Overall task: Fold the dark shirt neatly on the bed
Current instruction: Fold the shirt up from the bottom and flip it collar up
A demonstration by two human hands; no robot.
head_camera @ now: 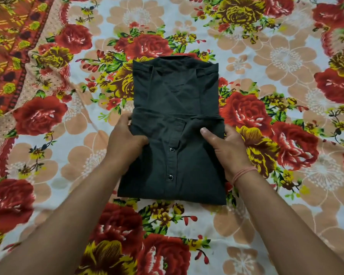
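Both grips closed on dark shirt (175,108): left hand (125,137), right hand (226,147) pinching side edges at fold, on floral bedsheet (286,56).

Both bare forearms reach forward from the lower corners and converge toward the middle. The left hand (125,138) is turned palm inward, its fingers curled around the left edge of the dark shirt (175,108), with the thumb pressed on top of the cloth. The right hand (225,144) mirrors it on the opposite edge: thumb laid flat across the top, fingers tucked out of sight beneath the fold. Each grip is closed on the fabric. A thin pink thread band (243,172) circles the right wrist.
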